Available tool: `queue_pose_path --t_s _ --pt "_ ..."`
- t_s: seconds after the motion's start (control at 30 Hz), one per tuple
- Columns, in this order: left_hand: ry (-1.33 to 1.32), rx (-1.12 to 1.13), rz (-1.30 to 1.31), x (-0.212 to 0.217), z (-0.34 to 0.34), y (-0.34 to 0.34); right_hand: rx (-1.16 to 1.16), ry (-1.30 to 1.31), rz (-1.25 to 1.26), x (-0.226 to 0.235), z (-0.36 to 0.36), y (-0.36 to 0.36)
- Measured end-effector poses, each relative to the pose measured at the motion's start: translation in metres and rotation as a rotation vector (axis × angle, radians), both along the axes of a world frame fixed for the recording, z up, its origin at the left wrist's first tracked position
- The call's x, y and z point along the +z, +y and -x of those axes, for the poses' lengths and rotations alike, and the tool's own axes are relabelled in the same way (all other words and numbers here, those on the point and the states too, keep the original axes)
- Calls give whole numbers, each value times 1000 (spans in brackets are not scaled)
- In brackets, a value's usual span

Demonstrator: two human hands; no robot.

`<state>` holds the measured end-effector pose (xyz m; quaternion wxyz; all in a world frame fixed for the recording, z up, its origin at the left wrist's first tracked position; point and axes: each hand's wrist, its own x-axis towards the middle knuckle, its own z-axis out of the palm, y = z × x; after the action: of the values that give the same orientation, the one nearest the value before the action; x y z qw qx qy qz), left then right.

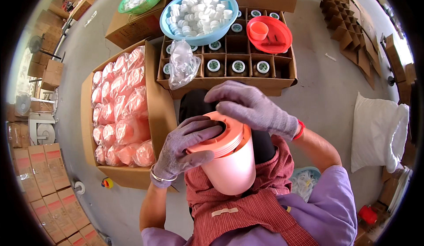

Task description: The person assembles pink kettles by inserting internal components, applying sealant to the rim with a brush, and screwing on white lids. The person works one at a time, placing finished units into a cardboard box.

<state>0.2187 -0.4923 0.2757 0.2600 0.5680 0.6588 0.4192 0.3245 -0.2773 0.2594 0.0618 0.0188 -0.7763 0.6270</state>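
Note:
A pale pink plastic tub (pixel 232 173) rests tilted on my lap, over a red checked apron. At its mouth sits a coral-coloured threaded lid (pixel 233 130) with a dark round hole in its middle; the lid is askew, with a gap on its right side. My left hand (pixel 187 144), in a grey glove, grips the lid, its fingers over the hole and the thumb along the near edge. Just above the lid's far right side is my right hand (pixel 254 107), also gloved, its fingers stretched leftward and the thumb apart, holding nothing visible.
A carton (pixel 154 109) at left holds several pink bagged tubs. Ahead, a divided carton (pixel 185 87) holds white-capped jars, with a blue basin (pixel 234 3) of white caps, a red dish (pixel 285 36) and a clear bag (pixel 182 65) on top. At right stands a white sack (pixel 377 133).

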Motion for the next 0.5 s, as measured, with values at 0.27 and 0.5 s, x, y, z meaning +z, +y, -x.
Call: queue_pose_path --t_s 0.27,0.5 --pt "79 -27 -2 -8 -16 -1 89 65 -146 -11 -5 -22" --pt "-149 111 -137 -19 -39 -20 300 144 -327 -16 -14 -22"
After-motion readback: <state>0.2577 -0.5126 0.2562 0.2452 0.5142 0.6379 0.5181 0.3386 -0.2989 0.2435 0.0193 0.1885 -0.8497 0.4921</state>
